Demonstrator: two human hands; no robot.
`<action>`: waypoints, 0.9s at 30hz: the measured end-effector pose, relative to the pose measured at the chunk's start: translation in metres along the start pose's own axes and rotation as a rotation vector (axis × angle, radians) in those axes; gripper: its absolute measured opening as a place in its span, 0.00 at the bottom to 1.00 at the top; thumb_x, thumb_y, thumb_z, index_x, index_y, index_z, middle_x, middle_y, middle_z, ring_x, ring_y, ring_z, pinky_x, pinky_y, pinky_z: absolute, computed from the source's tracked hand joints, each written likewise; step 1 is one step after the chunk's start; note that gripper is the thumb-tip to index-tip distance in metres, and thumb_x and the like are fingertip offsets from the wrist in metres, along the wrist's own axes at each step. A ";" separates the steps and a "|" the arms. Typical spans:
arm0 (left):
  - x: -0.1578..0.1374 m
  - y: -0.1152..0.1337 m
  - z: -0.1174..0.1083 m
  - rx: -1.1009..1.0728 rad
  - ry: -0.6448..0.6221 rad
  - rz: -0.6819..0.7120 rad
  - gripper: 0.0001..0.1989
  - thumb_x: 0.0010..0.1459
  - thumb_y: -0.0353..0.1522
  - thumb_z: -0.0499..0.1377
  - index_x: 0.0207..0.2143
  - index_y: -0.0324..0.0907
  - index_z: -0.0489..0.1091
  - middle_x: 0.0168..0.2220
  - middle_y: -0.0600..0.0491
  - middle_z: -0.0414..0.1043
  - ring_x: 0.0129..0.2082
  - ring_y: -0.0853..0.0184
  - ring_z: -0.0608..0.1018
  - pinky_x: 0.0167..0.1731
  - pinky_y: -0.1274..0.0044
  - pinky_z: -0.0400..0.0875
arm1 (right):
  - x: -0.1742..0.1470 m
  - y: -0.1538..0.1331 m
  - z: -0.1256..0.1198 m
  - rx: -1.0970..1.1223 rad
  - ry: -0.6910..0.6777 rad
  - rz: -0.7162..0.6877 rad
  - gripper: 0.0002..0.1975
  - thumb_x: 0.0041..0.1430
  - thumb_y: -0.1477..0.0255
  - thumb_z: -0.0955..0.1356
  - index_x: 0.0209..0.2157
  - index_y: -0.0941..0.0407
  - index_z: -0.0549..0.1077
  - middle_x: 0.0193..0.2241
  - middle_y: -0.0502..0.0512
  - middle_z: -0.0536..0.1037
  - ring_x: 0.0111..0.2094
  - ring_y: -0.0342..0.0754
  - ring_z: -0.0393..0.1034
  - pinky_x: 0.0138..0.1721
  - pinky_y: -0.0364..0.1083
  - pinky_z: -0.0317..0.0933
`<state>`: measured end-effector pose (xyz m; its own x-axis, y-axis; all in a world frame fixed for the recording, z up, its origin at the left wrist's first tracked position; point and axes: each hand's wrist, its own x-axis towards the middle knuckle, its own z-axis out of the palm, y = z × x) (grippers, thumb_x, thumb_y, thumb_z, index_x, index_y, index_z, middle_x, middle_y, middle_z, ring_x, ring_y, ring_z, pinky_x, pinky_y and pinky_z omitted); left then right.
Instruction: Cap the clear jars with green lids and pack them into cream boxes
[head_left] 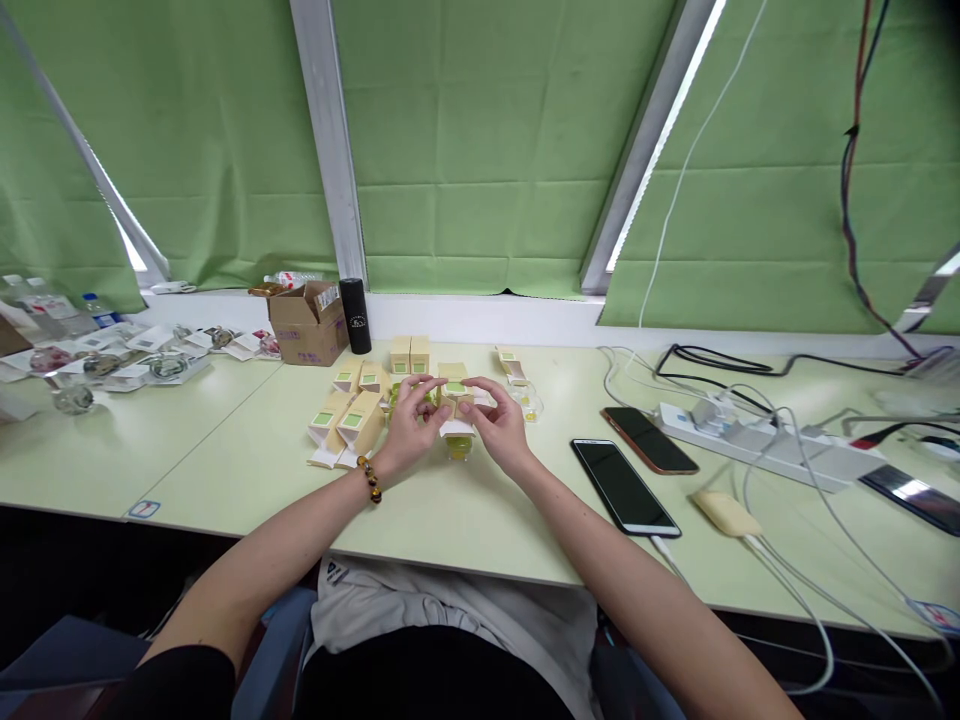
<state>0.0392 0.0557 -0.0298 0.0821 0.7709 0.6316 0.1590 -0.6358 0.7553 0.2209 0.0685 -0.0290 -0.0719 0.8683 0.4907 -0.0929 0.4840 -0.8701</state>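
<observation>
A small tan cardboard box with a green label (pixel 454 402) is between my hands, its white flap bent toward me. My left hand (pixel 411 428) has its fingers curled around the left side of this box, a beaded bracelet on the wrist. On the opposite side, my right hand (pixel 498 428) grips the box with thumb and bent fingers. Just below the flap shows a yellow-green glass item (pixel 459 447); whether it touches the box I cannot tell. More green glass (pixel 403 398) is partly hidden behind my left hand. Several similar tan boxes (pixel 361 422) stand to the left.
A brown carton (pixel 308 325) and a black cylinder (pixel 355 316) stand at the back. White packs with glass pieces (pixel 166 366) cover the far left. Two phones (pixel 624 487) (pixel 649 440), a power strip (pixel 765 445), a cream charger (pixel 726 513) and loose cables lie at right.
</observation>
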 end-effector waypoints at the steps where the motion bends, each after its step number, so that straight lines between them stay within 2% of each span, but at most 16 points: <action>1: 0.000 0.000 -0.002 0.002 -0.033 0.012 0.25 0.69 0.47 0.62 0.64 0.49 0.72 0.62 0.44 0.58 0.37 0.71 0.73 0.43 0.71 0.75 | 0.000 -0.001 0.000 0.009 0.003 0.006 0.23 0.57 0.54 0.77 0.51 0.48 0.77 0.58 0.59 0.77 0.31 0.47 0.77 0.32 0.49 0.73; 5: -0.002 0.000 -0.008 0.010 -0.154 0.078 0.33 0.70 0.51 0.58 0.73 0.52 0.62 0.67 0.42 0.55 0.45 0.63 0.73 0.52 0.65 0.72 | 0.001 -0.004 -0.001 0.038 0.018 0.029 0.24 0.57 0.56 0.77 0.52 0.49 0.77 0.50 0.57 0.81 0.31 0.48 0.78 0.33 0.49 0.73; 9: -0.003 -0.002 -0.010 -0.020 -0.215 0.105 0.40 0.66 0.55 0.61 0.75 0.54 0.57 0.70 0.43 0.51 0.51 0.58 0.71 0.56 0.64 0.69 | 0.001 -0.006 -0.002 0.030 0.025 0.026 0.25 0.57 0.56 0.77 0.53 0.50 0.77 0.43 0.56 0.82 0.32 0.50 0.78 0.34 0.50 0.74; 11: -0.002 -0.003 -0.010 -0.030 -0.234 0.109 0.44 0.63 0.56 0.64 0.75 0.54 0.56 0.70 0.43 0.51 0.53 0.57 0.70 0.56 0.64 0.69 | 0.001 -0.005 -0.002 0.024 0.024 0.024 0.25 0.57 0.56 0.77 0.54 0.50 0.76 0.42 0.56 0.82 0.32 0.50 0.78 0.34 0.50 0.74; 13: -0.002 -0.004 -0.009 -0.025 -0.232 0.111 0.45 0.61 0.55 0.66 0.75 0.54 0.56 0.70 0.43 0.52 0.53 0.57 0.70 0.54 0.65 0.69 | 0.001 -0.004 -0.002 0.012 0.025 0.021 0.25 0.58 0.56 0.76 0.54 0.50 0.76 0.46 0.57 0.81 0.32 0.49 0.77 0.34 0.50 0.74; 18: -0.001 -0.004 -0.005 -0.049 -0.148 0.077 0.34 0.66 0.50 0.64 0.69 0.51 0.63 0.66 0.42 0.57 0.52 0.59 0.74 0.52 0.68 0.71 | 0.000 -0.003 -0.002 -0.012 0.008 -0.031 0.24 0.58 0.54 0.77 0.53 0.48 0.78 0.62 0.59 0.71 0.33 0.46 0.77 0.37 0.51 0.76; 23: 0.000 -0.003 -0.003 -0.143 -0.070 0.010 0.27 0.66 0.48 0.64 0.62 0.48 0.66 0.62 0.44 0.63 0.47 0.64 0.78 0.49 0.71 0.74 | -0.004 -0.004 -0.001 -0.002 -0.079 -0.061 0.27 0.60 0.48 0.75 0.56 0.46 0.77 0.65 0.60 0.65 0.36 0.47 0.77 0.44 0.54 0.79; 27: 0.000 0.000 -0.001 -0.210 -0.042 -0.045 0.26 0.65 0.46 0.66 0.59 0.47 0.65 0.59 0.45 0.67 0.47 0.64 0.77 0.48 0.72 0.75 | -0.006 -0.004 -0.001 0.034 -0.100 -0.084 0.25 0.62 0.50 0.75 0.56 0.45 0.77 0.64 0.59 0.61 0.37 0.46 0.77 0.50 0.57 0.78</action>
<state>0.0379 0.0556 -0.0298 0.1207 0.7971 0.5917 -0.0451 -0.5910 0.8054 0.2223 0.0613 -0.0290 -0.1612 0.8088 0.5655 -0.1358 0.5494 -0.8245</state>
